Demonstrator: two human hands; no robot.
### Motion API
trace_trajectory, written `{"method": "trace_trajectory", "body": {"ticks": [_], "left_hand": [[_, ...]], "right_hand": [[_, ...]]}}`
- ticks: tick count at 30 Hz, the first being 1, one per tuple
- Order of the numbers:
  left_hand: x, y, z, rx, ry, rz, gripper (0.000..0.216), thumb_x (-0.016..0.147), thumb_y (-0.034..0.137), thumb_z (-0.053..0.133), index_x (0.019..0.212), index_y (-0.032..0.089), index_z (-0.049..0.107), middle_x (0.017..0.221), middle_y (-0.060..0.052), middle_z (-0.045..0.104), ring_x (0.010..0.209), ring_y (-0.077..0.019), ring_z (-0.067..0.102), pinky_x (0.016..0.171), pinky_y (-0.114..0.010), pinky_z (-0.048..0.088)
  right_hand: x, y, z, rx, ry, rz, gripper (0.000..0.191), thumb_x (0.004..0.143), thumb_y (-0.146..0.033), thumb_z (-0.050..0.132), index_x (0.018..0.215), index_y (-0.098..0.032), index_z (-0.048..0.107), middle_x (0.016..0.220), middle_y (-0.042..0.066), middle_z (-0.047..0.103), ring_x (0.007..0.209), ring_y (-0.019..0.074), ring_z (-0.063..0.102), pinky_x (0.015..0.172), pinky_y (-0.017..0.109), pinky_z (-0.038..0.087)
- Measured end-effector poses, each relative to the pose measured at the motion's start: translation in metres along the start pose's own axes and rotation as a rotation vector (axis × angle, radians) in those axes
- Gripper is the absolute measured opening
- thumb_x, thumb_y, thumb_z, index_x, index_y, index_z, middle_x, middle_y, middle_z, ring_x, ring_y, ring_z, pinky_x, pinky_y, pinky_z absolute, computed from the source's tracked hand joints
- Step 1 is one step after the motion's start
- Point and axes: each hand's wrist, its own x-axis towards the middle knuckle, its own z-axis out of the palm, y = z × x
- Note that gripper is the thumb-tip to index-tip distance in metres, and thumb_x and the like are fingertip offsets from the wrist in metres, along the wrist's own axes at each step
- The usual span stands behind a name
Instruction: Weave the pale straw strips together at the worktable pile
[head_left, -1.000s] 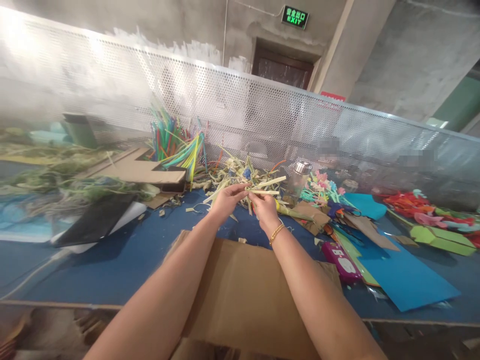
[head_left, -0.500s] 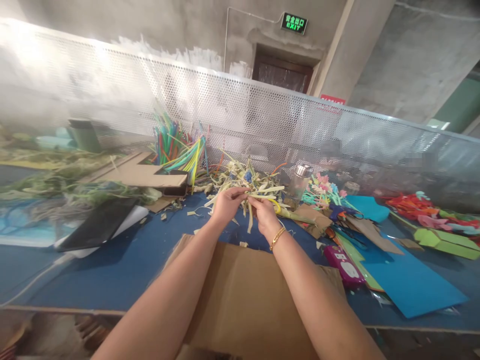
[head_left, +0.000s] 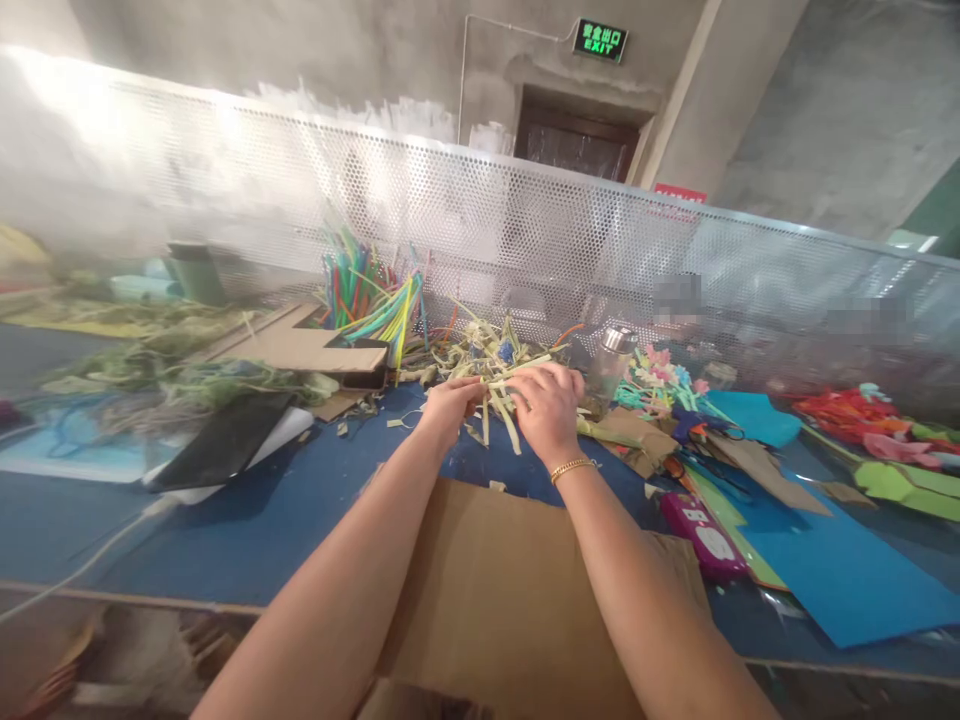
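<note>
My left hand [head_left: 448, 403] is pinched on a bunch of pale yellow-green leaf strips [head_left: 501, 400] above the blue table [head_left: 247, 520]. My right hand [head_left: 549, 408], with a gold bracelet on the wrist, is curled over the top of the same strips, fingers bent around them. Strip ends hang down between the two hands. Behind the hands lies a heap of more pale strips [head_left: 487, 350] against the perforated metal screen [head_left: 525, 240].
A brown cardboard sheet [head_left: 495, 590] lies under my forearms. Coloured straws [head_left: 371, 295] stand at the back left beside a cardboard box [head_left: 300, 350]. A black tablet [head_left: 225, 440], a glass jar [head_left: 611, 355], a purple pack [head_left: 701, 530], blue paper [head_left: 832, 570] and paper flowers [head_left: 660, 375] surround them.
My right hand has turned from pinching the strips' ends to folding over the bunch from above. Both hands have sunk slightly toward the table, and the strips now point downward.
</note>
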Motion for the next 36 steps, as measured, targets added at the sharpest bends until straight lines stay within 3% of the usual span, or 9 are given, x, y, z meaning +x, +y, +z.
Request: {"method": "trace_trajectory", "body": {"ticks": [6,11,15,21,25,28,31,36], "left_hand": [[0.001,-0.003,0.001,0.048,-0.101,-0.011,0.032,0.048,0.026,0.081,0.074,0.013,0.071,0.053,0.001,0.057,0.046,-0.0064,0.046,0.046,-0.02,0.031],[0.0,-0.003,0.002,0.07,-0.099,0.034,0.033,0.047,0.028,0.082,0.074,0.013,0.072,0.054,0.0,0.059,0.047,-0.0085,0.047,0.047,-0.023,0.034],[-0.002,-0.004,0.004,0.092,-0.131,0.093,0.034,0.047,0.03,0.083,0.076,0.014,0.073,0.065,-0.003,0.067,0.058,-0.0134,0.056,0.058,-0.026,0.043],[0.001,-0.004,0.003,0.343,-0.228,0.313,0.022,0.06,0.028,0.076,0.079,0.017,0.074,0.076,-0.003,0.071,0.069,-0.0166,0.062,0.068,-0.028,0.047],[0.007,-0.001,-0.004,0.526,-0.359,0.411,0.017,0.066,0.027,0.071,0.08,0.019,0.075,0.076,-0.003,0.072,0.07,-0.0176,0.063,0.068,-0.028,0.047],[0.005,0.006,-0.009,0.551,-0.434,0.38,0.02,0.066,0.027,0.072,0.085,0.019,0.074,0.072,-0.003,0.071,0.068,-0.0177,0.064,0.067,-0.028,0.048],[-0.002,0.015,-0.01,0.413,-0.434,0.274,0.033,0.067,0.028,0.073,0.098,0.018,0.071,0.069,-0.003,0.07,0.068,-0.0178,0.065,0.069,-0.029,0.049],[-0.011,0.015,-0.001,0.047,-0.442,0.044,0.035,0.069,0.029,0.074,0.101,0.016,0.069,0.084,-0.007,0.072,0.077,-0.017,0.067,0.069,-0.027,0.05]], "right_hand": [[-0.002,0.001,0.007,-0.03,-0.076,-0.055,0.014,0.089,-0.033,0.057,0.094,-0.033,0.07,0.105,-0.002,0.071,0.111,0.0242,0.047,0.103,0.049,0.011],[-0.004,0.0,0.01,-0.032,-0.073,-0.035,0.016,0.09,-0.036,0.056,0.092,-0.031,0.071,0.101,0.0,0.072,0.107,0.0233,0.048,0.103,0.05,0.008],[-0.005,-0.003,0.013,-0.015,-0.031,0.034,0.023,0.092,-0.037,0.052,0.083,-0.029,0.072,0.094,0.001,0.072,0.103,0.0225,0.05,0.101,0.047,0.011],[-0.007,0.002,0.023,0.045,-0.016,0.313,0.023,0.085,-0.039,0.06,0.072,-0.023,0.069,0.079,0.003,0.069,0.088,0.0208,0.055,0.087,0.037,0.027],[-0.006,0.008,0.021,0.087,-0.006,0.357,0.016,0.075,-0.039,0.071,0.079,-0.023,0.07,0.094,0.005,0.069,0.1,0.0247,0.054,0.088,0.037,0.029],[-0.005,0.012,0.02,0.301,-0.141,0.34,0.012,0.077,-0.036,0.068,0.079,-0.023,0.069,0.089,0.003,0.07,0.093,0.0221,0.057,0.086,0.036,0.033],[-0.004,0.014,0.025,0.72,-0.236,0.471,0.02,0.078,-0.039,0.064,0.07,-0.021,0.064,0.067,-0.002,0.064,0.068,0.0152,0.057,0.071,0.03,0.039],[-0.002,0.011,0.036,1.294,-0.03,0.749,0.028,0.067,-0.045,0.072,0.069,-0.02,0.058,0.064,-0.003,0.06,0.055,0.0095,0.047,0.054,0.024,0.036]]}}
